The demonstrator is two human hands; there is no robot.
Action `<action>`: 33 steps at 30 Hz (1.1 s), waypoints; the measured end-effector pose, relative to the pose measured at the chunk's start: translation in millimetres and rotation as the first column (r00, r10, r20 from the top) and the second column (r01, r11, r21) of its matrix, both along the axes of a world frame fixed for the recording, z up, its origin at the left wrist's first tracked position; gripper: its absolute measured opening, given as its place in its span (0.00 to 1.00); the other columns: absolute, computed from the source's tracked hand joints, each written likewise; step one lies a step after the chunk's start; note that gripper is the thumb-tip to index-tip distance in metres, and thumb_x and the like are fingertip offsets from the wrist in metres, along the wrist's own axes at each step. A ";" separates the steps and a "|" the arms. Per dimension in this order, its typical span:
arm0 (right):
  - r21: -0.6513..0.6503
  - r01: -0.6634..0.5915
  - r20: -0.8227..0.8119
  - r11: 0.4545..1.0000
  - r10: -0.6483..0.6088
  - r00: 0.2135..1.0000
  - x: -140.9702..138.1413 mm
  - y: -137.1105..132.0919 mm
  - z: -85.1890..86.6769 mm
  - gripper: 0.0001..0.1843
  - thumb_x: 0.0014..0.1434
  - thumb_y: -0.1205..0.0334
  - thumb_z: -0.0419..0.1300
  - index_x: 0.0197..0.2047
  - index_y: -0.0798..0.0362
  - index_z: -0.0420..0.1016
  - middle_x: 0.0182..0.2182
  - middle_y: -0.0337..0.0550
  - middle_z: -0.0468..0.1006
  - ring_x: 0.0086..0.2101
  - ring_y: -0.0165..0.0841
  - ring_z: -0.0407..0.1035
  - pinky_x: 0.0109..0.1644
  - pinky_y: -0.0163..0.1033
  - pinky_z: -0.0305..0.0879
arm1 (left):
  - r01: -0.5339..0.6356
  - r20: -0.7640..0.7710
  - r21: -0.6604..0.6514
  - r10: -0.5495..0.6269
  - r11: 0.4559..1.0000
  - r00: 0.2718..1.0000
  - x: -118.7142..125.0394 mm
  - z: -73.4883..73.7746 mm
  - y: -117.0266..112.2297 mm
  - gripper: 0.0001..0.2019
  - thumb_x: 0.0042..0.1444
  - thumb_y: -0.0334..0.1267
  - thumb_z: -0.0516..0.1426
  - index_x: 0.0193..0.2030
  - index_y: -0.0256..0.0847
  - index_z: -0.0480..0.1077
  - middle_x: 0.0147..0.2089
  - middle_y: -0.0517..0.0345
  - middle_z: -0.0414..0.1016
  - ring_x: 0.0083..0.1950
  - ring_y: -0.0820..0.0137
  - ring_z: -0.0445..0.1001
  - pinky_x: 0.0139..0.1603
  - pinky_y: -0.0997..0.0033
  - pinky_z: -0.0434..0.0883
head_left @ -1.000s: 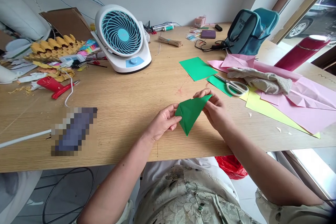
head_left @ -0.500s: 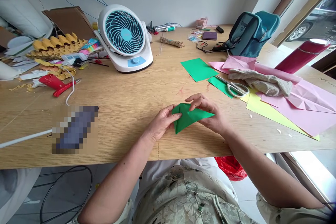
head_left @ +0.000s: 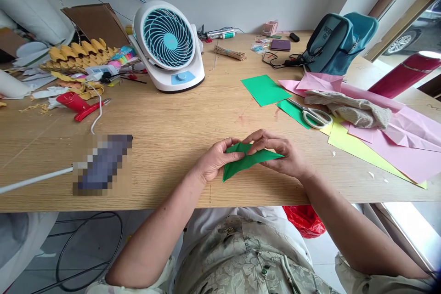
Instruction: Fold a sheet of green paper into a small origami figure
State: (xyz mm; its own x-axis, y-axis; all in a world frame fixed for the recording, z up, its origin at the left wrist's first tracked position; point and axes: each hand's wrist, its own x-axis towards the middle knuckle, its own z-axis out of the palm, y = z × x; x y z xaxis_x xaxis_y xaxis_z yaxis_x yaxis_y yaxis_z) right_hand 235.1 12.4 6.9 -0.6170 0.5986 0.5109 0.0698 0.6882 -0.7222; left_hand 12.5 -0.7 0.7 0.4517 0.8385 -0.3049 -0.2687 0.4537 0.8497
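A folded piece of green paper [head_left: 237, 161] is held just above the table, near its front edge. My left hand [head_left: 215, 160] grips its left end, the thumb lying on top and the fingers behind. At the upper and right side, my right hand [head_left: 280, 152] pinches the same paper with thumb and fingers; part of the fold is hidden beneath the fingers. Its pointed right tip sticks out by the right palm, and a lower corner points down to the left.
Right of my hands lie a green sheet [head_left: 266, 90], scissors [head_left: 316, 117], a grey glove [head_left: 351, 108], yellow paper [head_left: 365, 149] and pink paper [head_left: 413, 156]. A fan [head_left: 170, 48] stands behind left. A red glue gun [head_left: 77, 105] and a blurred dark object [head_left: 103, 163] are at left.
The green paper has tilted and now looks narrower, bent along its middle. My right fingers have closed in on its upper edge, near the left hand. The view has shifted slightly.
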 end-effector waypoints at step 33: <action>-0.162 0.296 0.060 0.941 -0.290 0.955 -18.2 -5.9 -12.3 0.04 0.64 0.60 0.63 0.39 0.50 0.75 0.45 0.46 0.73 0.38 0.34 0.72 0.38 0.41 0.71 | 0.004 -0.131 0.140 0.014 0.990 0.991 3.8 2.3 -6.3 0.29 0.45 0.27 0.64 0.56 0.41 0.67 0.43 0.58 0.80 0.36 0.68 0.82 0.35 0.70 0.79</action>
State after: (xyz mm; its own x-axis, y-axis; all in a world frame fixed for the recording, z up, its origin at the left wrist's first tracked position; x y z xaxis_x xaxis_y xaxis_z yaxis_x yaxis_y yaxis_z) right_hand 216.9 6.5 -5.5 -0.4166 0.8308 0.3691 0.2769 0.5027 -0.8189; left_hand 16.3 -7.0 2.9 0.4114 0.8790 -0.2409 -0.1527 0.3271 0.9326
